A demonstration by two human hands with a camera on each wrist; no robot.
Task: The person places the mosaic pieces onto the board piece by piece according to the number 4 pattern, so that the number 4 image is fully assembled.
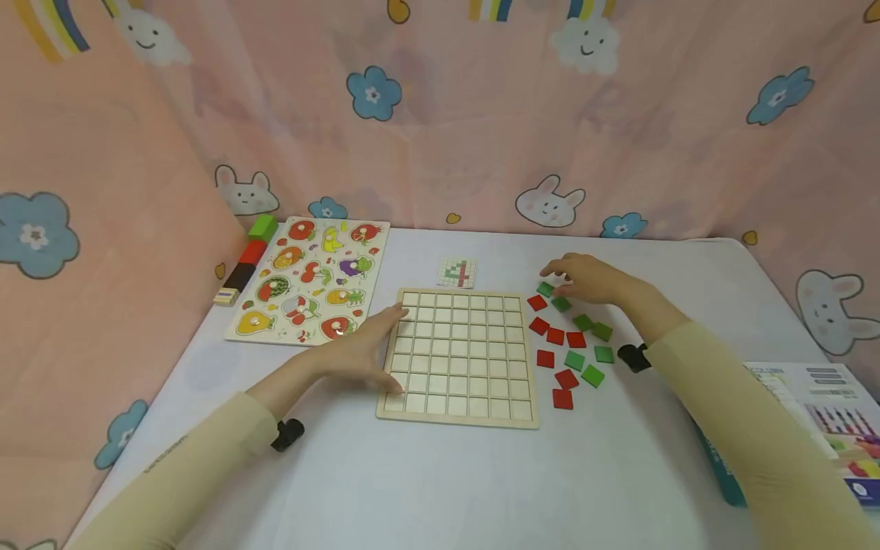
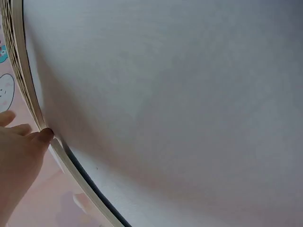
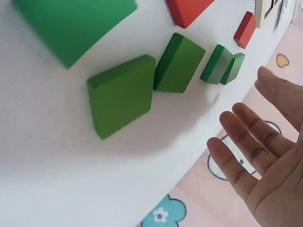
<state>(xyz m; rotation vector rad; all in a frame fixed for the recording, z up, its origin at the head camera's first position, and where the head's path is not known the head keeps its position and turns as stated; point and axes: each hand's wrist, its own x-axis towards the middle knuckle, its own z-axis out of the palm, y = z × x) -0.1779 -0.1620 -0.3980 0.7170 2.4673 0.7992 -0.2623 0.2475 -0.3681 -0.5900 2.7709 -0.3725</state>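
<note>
A wooden grid board of square cells lies flat on the table. At its left side my left hand has thumb and fingers spread apart, touching the frame; the left wrist view shows the thumb against the board's edge. My right hand hovers over the far end of the loose square tiles, fingers loosely bent and holding nothing. Below it are green tiles, also visible in the right wrist view as green tiles. Red tiles lie among them, right of the board.
Behind the board is a small card with a coloured grid pattern. A fruit puzzle board lies at the back left, beside a row of coloured blocks. Printed packaging sits at the right, partly behind my right sleeve.
</note>
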